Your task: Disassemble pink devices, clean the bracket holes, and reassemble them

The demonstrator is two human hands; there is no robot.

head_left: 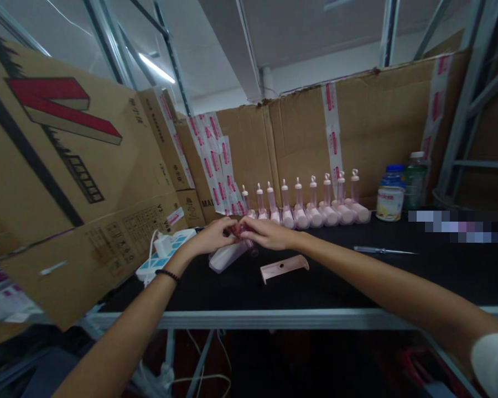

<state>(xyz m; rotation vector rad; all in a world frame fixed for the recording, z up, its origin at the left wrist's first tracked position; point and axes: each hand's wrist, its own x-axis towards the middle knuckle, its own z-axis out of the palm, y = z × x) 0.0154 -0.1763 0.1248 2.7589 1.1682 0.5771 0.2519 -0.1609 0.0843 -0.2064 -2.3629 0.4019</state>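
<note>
Meeting low over the black tabletop (332, 293), the left hand (216, 236) and right hand (269, 232) bring their fingers (249, 223) together, curled in close at a small see-through pinkish piece (253, 249); whether each one grips it, I cannot tell. Just beneath them lies a pale oblong housing (229, 256), and nearer the front edge a pink bracket-shaped cover (284, 267) with a dark hole. The left wrist (circled by a dark beaded bracelet (168, 275)) passes beside a white-and-blue power strip (172, 247). Behind the hands, nine pink units with upright clear tubes (314, 214) stand in a row; a screwdriver (379, 250) lies to the right.
</note>
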